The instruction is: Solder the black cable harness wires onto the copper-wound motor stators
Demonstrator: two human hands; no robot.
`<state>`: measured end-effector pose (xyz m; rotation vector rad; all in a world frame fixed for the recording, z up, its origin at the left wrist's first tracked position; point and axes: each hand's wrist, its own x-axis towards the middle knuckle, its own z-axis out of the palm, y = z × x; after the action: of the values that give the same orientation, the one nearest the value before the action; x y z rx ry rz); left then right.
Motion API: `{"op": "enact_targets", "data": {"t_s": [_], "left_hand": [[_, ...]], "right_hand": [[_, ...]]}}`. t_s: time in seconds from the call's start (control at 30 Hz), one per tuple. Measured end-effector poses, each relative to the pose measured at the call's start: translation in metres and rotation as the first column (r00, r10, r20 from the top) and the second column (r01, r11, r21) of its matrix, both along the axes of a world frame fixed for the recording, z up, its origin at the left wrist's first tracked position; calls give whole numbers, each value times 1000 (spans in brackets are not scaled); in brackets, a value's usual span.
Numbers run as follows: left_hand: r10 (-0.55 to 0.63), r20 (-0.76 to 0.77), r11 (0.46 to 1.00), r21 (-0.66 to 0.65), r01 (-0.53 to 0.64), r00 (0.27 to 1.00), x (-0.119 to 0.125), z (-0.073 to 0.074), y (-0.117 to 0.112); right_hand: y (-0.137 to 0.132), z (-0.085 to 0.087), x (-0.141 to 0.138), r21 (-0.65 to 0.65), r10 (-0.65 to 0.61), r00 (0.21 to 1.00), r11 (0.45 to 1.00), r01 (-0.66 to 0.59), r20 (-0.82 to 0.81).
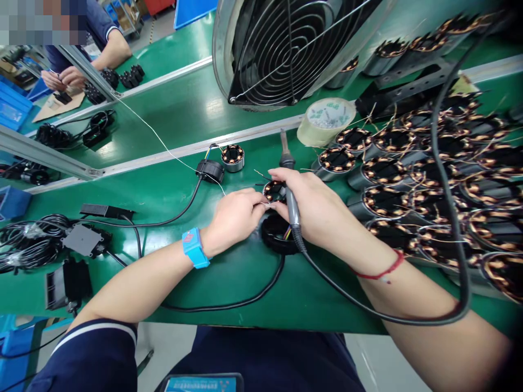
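Just beyond the black cap (274,239), on the green bench (241,272): wound stator (273,190), partly covered by fingers. Note left hand (239,213) to the cap's far left, thumb and finger pinched together, apparently on a fine lead (267,205); too small to tell for certain. Note right hand (308,204) to the cap's far right, clamped on soldering iron (292,209), fingertips near the same lead, iron's tip pointing away from the cap. Judge stator dense, rigid, slick on its metal shell; copper windings likely soft, easily nicked. Best held by the outer shell, clear of copper. Pinch lead close to its end, without tugging. Grip iron by handle only; treat shank as possibly hot. Allow for drag from springy cable (223,309) at the cap's near side.
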<state>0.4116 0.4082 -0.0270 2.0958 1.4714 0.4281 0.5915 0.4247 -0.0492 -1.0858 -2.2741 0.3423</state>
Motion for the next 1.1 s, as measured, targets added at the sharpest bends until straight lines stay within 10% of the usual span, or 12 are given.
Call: {"op": "enact_targets", "data": {"t_s": [0.37,0.73,0.97,1.1], "left_hand": [[155,261,882,-471,-15,953,-27,11,7],[289,556,841,-536,70,779,-5,11,11],[484,459,784,-606,-135,745,-14,12,16],[379,451,893,-407,-192,808,-16,9,22]], "right_hand": [[-1,1,2,-108,-49,999,993,48,-1],[-2,0,-3,-18,-11,1000,1000,11,13],[-3,0,-2,-48,-2,1000,999,2,9],[-3,0,-2,-47,-9,1000,999,9,17]]}}
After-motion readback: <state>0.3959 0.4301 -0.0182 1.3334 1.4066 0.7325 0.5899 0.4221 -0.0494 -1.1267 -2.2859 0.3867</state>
